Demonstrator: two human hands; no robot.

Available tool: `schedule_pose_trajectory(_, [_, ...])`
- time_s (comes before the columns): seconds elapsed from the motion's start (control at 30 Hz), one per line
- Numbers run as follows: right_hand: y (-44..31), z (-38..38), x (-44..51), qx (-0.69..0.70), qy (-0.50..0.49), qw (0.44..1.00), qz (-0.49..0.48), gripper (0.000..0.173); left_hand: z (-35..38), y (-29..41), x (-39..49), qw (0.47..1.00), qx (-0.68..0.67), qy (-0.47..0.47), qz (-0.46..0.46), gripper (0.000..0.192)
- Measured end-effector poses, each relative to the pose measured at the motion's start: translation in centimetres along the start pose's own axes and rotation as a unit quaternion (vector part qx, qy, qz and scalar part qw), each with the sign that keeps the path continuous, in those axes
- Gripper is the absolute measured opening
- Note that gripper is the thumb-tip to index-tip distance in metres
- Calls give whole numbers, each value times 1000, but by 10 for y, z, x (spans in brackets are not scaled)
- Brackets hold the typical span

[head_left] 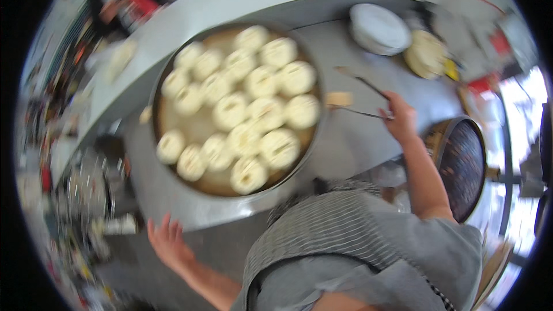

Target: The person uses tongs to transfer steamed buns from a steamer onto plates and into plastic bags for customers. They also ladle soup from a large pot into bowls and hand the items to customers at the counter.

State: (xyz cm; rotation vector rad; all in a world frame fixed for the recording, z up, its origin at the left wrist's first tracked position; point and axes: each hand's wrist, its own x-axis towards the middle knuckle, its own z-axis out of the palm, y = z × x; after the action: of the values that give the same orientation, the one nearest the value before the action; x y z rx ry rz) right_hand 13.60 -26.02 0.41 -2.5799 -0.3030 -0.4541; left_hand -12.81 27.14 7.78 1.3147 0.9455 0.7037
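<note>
Before me a large round steamer tray [190, 123] with a dark rim holds several white steamed buns [264, 82]. Many of them have pleated tops with a small opening. A bare patch of tray shows at the left. My right hand [399, 116] grips a pair of tongs [371, 87], whose two arms spread apart over the counter, right of the tray. Nothing is between the tongs' tips. My left hand [169, 238] is in the air past the counter's near edge, below and left of the tray, with its fingers apart and nothing in it.
A stack of white plates [380, 30] stands at the back right, beside a pale round stack [425, 54]. Another round steamer [460, 168] is at my right. A raised white ledge [207, 4] runs behind the steel counter [350, 138]. Beyond it, a person [125, 0] holds something red.
</note>
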Motion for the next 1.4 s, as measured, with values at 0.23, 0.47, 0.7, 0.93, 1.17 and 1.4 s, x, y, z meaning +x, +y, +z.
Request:
schedule_pose_trajectory(0.23, [155,-12,64,-118,36,985,119,25,31,8,-18,999,40,0,0,52])
schedule_pose_trajectory(0.47, [310,-14,138,-268,-24,929,253,30,88,38,-79,995,70,20,61,49])
schedule_pose_trajectory(0.7, [357,9,131,-286,-2,942,174,13,126,60,-108,996,34,46,67,46])
schedule_pose_trajectory(0.93, [276,-59,154,-190,164,966,66,24,179,53,-111,996,41,-85,-5,41])
schedule_pose_trajectory(1.17, [58,-101,124,226,71,944,-227,8,270,23,-132,842,5,-513,-166,47])
schedule_pose_trajectory(1.4, [-104,-86,65,331,-72,871,-356,25,283,33,-102,764,-165,-509,-359,46])
